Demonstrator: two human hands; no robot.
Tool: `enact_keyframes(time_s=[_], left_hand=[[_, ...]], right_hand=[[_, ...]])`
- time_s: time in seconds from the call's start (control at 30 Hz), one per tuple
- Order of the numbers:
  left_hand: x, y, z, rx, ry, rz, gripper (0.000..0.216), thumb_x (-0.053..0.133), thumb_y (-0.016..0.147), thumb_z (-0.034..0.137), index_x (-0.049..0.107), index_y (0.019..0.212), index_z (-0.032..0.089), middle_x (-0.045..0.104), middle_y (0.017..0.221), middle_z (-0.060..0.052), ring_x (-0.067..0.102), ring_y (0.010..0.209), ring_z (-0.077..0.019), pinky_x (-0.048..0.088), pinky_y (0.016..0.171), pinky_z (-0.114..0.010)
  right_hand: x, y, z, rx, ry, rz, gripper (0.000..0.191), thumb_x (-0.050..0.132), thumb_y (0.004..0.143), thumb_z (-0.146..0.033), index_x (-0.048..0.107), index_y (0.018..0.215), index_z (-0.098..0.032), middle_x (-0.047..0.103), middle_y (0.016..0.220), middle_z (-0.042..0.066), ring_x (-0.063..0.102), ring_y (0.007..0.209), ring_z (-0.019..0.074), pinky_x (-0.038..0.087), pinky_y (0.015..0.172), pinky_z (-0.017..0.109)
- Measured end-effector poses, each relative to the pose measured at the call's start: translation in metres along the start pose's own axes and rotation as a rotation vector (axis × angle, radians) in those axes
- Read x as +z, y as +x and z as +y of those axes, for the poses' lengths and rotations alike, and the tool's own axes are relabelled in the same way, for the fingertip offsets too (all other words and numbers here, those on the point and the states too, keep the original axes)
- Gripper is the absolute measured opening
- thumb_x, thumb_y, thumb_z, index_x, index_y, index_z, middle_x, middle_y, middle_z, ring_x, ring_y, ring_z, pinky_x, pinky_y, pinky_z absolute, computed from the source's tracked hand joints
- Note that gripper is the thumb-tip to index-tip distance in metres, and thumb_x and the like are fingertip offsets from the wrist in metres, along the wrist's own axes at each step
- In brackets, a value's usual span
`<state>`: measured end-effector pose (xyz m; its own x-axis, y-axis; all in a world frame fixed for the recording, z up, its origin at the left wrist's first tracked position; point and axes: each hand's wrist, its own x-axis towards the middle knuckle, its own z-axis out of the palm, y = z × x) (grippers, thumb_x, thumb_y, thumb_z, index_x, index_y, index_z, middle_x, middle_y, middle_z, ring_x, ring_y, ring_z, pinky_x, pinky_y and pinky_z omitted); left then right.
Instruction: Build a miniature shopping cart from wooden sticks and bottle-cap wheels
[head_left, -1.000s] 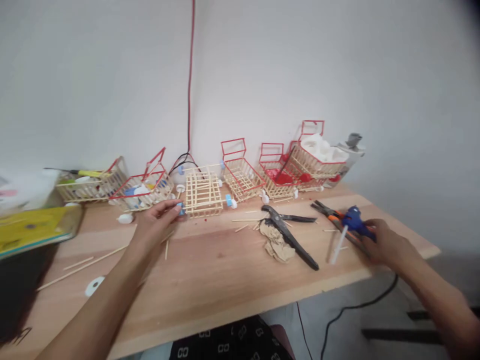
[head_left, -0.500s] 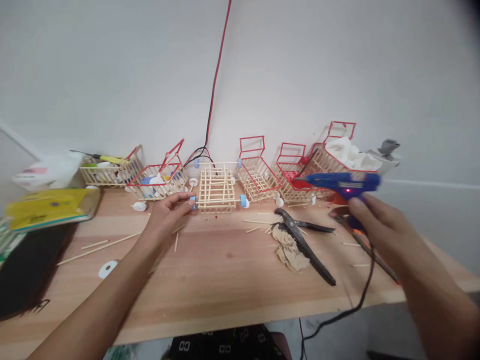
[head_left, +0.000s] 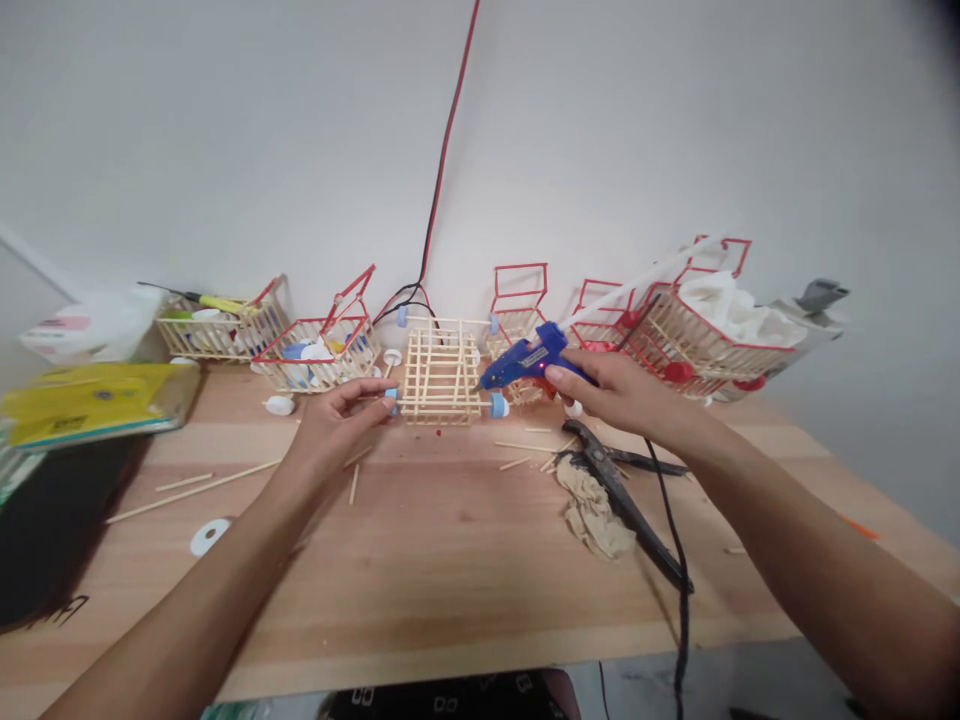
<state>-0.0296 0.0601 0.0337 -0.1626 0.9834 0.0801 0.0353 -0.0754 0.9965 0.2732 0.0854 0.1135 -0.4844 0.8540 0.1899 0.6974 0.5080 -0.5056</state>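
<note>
At the back of the wooden table [head_left: 450,560], my left hand [head_left: 330,435] pinches a blue wheel [head_left: 391,400] on the bare stick cart [head_left: 441,375] — my right hand [head_left: 622,395] grips the blue glue gun [head_left: 525,362], nozzle just beside the opposite wheel [head_left: 498,405]. Pliers [head_left: 622,500] and a crumpled rag [head_left: 592,510] lie under my right wrist — red-trimmed carts [head_left: 322,345] line the wall.
</note>
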Motion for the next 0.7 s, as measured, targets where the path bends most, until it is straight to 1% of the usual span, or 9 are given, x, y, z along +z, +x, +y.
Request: enact_keyframes(time_s=[0.17, 0.27, 0.47, 0.57, 0.7], left_hand=[[0.000, 0.000, -0.001, 0.008, -0.007, -0.004, 0.041, 0.080, 0.062, 0.040, 0.074, 0.095, 0.017, 0.073, 0.091, -0.007, 0.065, 0.081, -0.0187, 0.052, 0.075, -0.030], [0.000, 0.001, -0.002, 0.000, -0.005, -0.005, 0.041, 0.080, 0.062, 0.040, 0.073, 0.096, 0.017, 0.073, 0.092, -0.007, 0.065, 0.080, -0.0177, 0.052, 0.076, -0.029], [0.001, 0.000, -0.001, -0.012, -0.031, 0.002, 0.041, 0.080, 0.062, 0.038, 0.074, 0.096, 0.017, 0.073, 0.090, -0.007, 0.065, 0.079, -0.0175, 0.052, 0.073, -0.028], [0.002, -0.001, 0.001, -0.016, -0.025, 0.006, 0.039, 0.080, 0.062, 0.038, 0.074, 0.095, 0.017, 0.073, 0.090, -0.006, 0.065, 0.078, -0.0172, 0.052, 0.072, -0.028], [0.001, 0.000, 0.000, 0.004, -0.018, -0.003, 0.036, 0.079, 0.064, 0.037, 0.074, 0.094, 0.018, 0.073, 0.091, -0.006, 0.065, 0.079, -0.0161, 0.051, 0.076, -0.027]], right_hand=[[0.001, 0.006, 0.000, -0.019, -0.026, -0.056, 0.045, 0.037, 0.092, -0.056, 0.056, 0.077, -0.017, 0.050, 0.068, 0.000, 0.048, 0.064, 0.0141, 0.035, 0.058, 0.024], [0.001, 0.006, 0.001, -0.023, -0.034, -0.060, 0.046, 0.036, 0.092, -0.057, 0.056, 0.077, -0.018, 0.050, 0.068, 0.001, 0.048, 0.064, 0.0143, 0.034, 0.058, 0.024], [-0.001, 0.008, 0.001, -0.010, -0.058, -0.075, 0.048, 0.034, 0.092, -0.059, 0.055, 0.076, -0.018, 0.050, 0.068, 0.000, 0.048, 0.064, 0.0146, 0.034, 0.057, 0.024], [-0.001, 0.011, 0.001, -0.023, -0.066, -0.090, 0.047, 0.035, 0.091, -0.058, 0.055, 0.076, -0.018, 0.050, 0.067, 0.000, 0.047, 0.064, 0.0146, 0.035, 0.058, 0.024], [0.000, 0.014, 0.005, -0.059, -0.078, -0.094, 0.044, 0.035, 0.092, -0.055, 0.052, 0.074, -0.019, 0.051, 0.067, 0.000, 0.048, 0.064, 0.0144, 0.036, 0.060, 0.025]])
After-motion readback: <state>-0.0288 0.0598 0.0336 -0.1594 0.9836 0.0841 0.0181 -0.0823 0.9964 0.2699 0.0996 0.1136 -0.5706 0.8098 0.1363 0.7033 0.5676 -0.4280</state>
